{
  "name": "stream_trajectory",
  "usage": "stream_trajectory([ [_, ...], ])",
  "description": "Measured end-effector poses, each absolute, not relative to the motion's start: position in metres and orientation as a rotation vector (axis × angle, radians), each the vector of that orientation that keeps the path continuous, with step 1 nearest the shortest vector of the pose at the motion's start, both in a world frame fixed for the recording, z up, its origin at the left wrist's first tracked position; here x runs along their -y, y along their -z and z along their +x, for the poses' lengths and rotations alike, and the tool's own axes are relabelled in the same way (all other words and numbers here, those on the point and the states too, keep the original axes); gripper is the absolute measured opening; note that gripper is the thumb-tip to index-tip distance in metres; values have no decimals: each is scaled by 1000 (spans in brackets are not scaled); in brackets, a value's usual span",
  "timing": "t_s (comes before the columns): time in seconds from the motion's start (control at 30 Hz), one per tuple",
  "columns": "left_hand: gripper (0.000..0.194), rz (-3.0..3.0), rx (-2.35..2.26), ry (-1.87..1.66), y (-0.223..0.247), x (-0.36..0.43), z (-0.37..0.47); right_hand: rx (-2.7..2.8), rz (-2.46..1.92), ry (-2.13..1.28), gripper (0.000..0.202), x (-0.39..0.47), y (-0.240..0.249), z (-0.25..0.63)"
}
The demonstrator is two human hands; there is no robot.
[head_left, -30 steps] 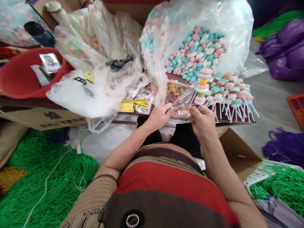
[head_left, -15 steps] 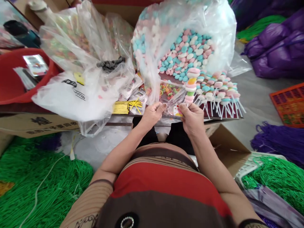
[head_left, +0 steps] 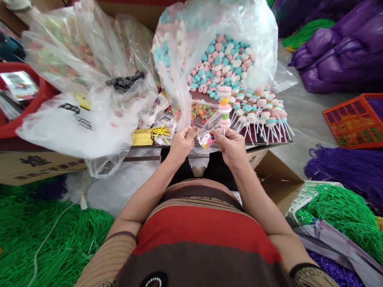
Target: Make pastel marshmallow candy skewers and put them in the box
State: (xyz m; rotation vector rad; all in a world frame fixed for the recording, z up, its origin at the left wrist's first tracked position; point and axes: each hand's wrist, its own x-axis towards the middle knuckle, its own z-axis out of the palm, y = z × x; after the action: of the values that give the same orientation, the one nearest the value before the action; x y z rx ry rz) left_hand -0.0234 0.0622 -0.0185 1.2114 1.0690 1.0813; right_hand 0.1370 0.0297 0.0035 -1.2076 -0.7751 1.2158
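Note:
Upright in my right hand [head_left: 230, 146] is a marshmallow skewer [head_left: 224, 107], stacked with pink, orange, white and green pieces, its stick pinched between thumb and fingers. My left hand [head_left: 183, 144] is closed in a pinch on the edge of a clear plastic bag [head_left: 206, 139] with a colourful cartoon print. The bag stretches between both hands, and the right fingertips touch its other side. Left of my left hand lie yellow twist ties [head_left: 143, 136] at the table edge. Many finished marshmallow skewers [head_left: 263, 109] lie piled to the right, sticks toward me.
A large bag of pink, blue and white marshmallows [head_left: 230, 59] stands behind, with ring gummies [head_left: 203, 112] before it. Bags of gummies [head_left: 77, 52], a white plastic bag [head_left: 74, 127] and a red basin [head_left: 44, 85] fill the left. An open cardboard box [head_left: 278, 179] is below right.
The view has swung to the right, so things on the table appear further left. The printed bag now shows more openly between my hands, while the skewer stays in my right hand.

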Motion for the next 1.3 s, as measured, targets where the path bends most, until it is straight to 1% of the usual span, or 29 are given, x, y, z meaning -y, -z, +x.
stream_trajectory([
  [0.13, 52, 1218, -1074, -1182, 25, -59, -24, 779, -1155, -1265, 52, -28, -2, 140],
  [0.23, 50, 1263, -1067, -1219, 23, -56, -23, 776, -1122, -1325, 52, -26, -1, 139],
  [0.4, 47, 1487, -1249, -1230, 14, -50, -18, 776, -1089, -1378, 52, -23, -6, 129],
  [0.53, 43, 1500, -1275, -1249, 12, -47, -16, 842, -1130, -1279, 54, -24, -8, 125],
  [0.67, 45, 1440, -1198, -1183, 15, -44, -17, 817, -1245, -1109, 42, -29, 0, 121],
  [0.73, 47, 1391, -1177, -1146, 18, -43, -16, 804, -1262, -1085, 47, -31, 4, 118],
  [0.87, 54, 1236, -1088, -1145, 27, -44, -12, 810, -1268, -1069, 66, -31, 9, 114],
  [0.93, 57, 1182, -1043, -1133, 30, -45, -12, 779, -1265, -1082, 71, -30, 9, 114],
  [0.97, 57, 1172, -1034, -1134, 30, -46, -13, 765, -1254, -1105, 70, -30, 8, 115],
  [1.07, 54, 1226, -1078, -1165, 30, -50, -17, 763, -1208, -1205, 57, -31, 6, 120],
  [1.13, 51, 1272, -1118, -1167, 29, -51, -19, 755, -1205, -1227, 55, -32, 5, 123],
  [1.2, 50, 1259, -1106, -1159, 28, -52, -18, 713, -1227, -1190, 57, -33, 7, 123],
  [1.3, 48, 1133, -1020, -1159, 29, -50, -14, 666, -1259, -1133, 68, -34, 9, 120],
])
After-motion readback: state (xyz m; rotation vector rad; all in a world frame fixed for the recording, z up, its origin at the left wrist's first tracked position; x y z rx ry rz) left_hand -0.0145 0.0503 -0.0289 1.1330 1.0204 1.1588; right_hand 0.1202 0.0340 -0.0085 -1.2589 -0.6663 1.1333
